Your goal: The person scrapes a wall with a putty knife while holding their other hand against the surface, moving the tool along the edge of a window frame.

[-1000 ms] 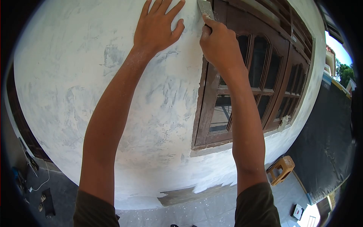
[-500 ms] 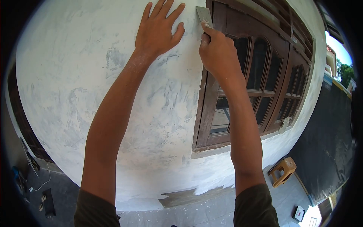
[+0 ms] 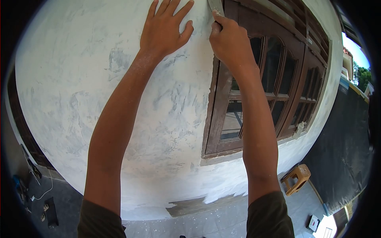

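Observation:
My left hand (image 3: 162, 32) lies flat against the white, grey-smeared wall (image 3: 158, 131) with its fingers spread. Gripped in my right hand (image 3: 232, 43) is a putty knife (image 3: 216, 5), its blade partly cut off by the top of the view. The blade lies along the wall's edge beside the brown wooden window frame (image 3: 210, 123). My fingers wrap round the handle, which is mostly hidden, and the index finger presses on the blade's base. White dust clings to my left wrist.
Glazed window shutters (image 3: 274, 75) fill the right side. Below stand a tan plastic stool (image 3: 297, 178) and a dark sheet (image 3: 337, 146). A white cable (image 3: 49, 188) and sandals (image 3: 44, 212) lie at the lower left. White spots dot the tiled floor (image 3: 222, 222).
My right hand has slid the putty knife slightly upward along the window frame's edge. My left hand stays spread on the wall, a little higher in view.

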The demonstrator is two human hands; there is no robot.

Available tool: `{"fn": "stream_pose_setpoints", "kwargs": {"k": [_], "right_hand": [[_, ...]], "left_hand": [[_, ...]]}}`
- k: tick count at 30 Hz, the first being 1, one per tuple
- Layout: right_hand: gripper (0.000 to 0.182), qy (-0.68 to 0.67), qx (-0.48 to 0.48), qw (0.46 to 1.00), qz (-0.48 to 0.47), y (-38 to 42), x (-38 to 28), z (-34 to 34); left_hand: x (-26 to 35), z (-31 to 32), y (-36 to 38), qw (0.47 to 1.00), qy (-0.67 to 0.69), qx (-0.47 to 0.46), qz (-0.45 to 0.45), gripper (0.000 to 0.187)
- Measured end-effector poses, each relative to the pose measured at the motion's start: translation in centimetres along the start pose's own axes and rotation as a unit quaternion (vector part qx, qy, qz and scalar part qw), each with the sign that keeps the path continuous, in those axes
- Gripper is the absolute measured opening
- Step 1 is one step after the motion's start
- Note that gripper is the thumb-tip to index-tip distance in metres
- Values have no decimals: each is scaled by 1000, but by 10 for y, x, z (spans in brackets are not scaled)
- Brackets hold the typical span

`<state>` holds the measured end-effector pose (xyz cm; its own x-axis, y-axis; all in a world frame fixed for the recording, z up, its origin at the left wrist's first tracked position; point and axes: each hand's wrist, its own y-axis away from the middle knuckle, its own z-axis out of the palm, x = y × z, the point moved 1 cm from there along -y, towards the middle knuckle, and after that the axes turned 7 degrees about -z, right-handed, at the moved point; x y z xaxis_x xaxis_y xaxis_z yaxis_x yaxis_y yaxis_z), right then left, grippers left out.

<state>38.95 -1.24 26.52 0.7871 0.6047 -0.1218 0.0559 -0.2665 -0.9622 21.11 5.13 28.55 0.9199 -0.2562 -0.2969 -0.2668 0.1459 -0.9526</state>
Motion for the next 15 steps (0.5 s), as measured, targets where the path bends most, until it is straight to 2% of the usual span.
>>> {"fn": "stream_pose_setpoints", "kwargs": {"k": [2,4,8,10,15], "right_hand": [[38,-23,13,1000,-14,-10,-3,-7],[39,-15,-15,1000,-3,-6,-4,-13],[40,10,-17,1000,4,26,3,-5],[40,7,15,1000,-25,18,4,-3],[38,-12,-10,1000,-5,-3,0,-10]], "left_hand": [[0,0,0,1000,-1,1,0,60],[0,-1,0,1000,0,-3,-2,59],[0,2,1,1000,-10,2,2,60],[0,1,-2,1000,-11,-13,-2,60],[-2,3,-7,1000,-23,5,17,60]]}}
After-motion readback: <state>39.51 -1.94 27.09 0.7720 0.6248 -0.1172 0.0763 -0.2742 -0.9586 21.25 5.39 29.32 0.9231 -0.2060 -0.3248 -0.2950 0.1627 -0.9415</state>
